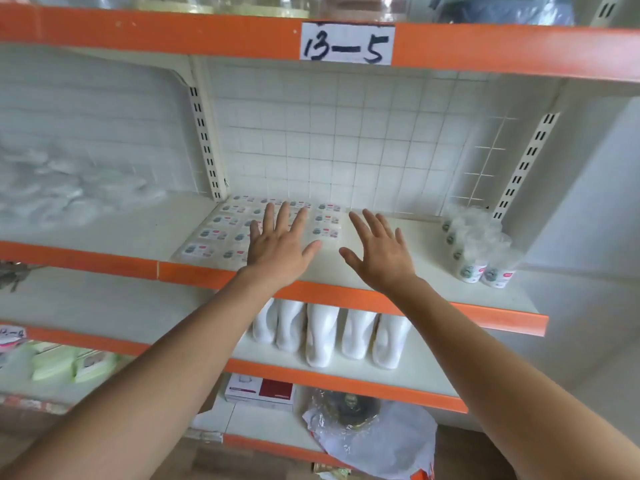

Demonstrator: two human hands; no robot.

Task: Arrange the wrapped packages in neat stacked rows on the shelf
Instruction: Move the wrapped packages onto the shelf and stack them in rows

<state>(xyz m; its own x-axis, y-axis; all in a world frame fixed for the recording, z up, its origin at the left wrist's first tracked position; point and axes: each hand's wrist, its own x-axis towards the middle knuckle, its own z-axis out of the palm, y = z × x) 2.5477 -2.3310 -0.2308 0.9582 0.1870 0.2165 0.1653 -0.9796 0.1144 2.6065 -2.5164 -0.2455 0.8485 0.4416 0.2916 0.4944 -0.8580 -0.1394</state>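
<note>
Flat wrapped packages point(221, 230) with green and red labels lie in rows on the left part of the white shelf point(408, 271), reaching back to the wire grid. My left hand point(280, 244) hovers spread over the right side of those rows, holding nothing. Just beside it, my right hand point(377, 251) is spread with fingers apart over the bare shelf, empty. At the shelf's right end stands a cluster of wrapped cup-shaped packages point(481, 251) with the same labels.
The shelf has an orange front edge point(346, 292) and a label "13-5" point(346, 43) above. White moulded forms point(325, 334) stand on the shelf below. A red-white box point(259, 393) and a crumpled plastic bag point(374, 438) sit lower down. Clear bags point(62, 192) fill the left bay.
</note>
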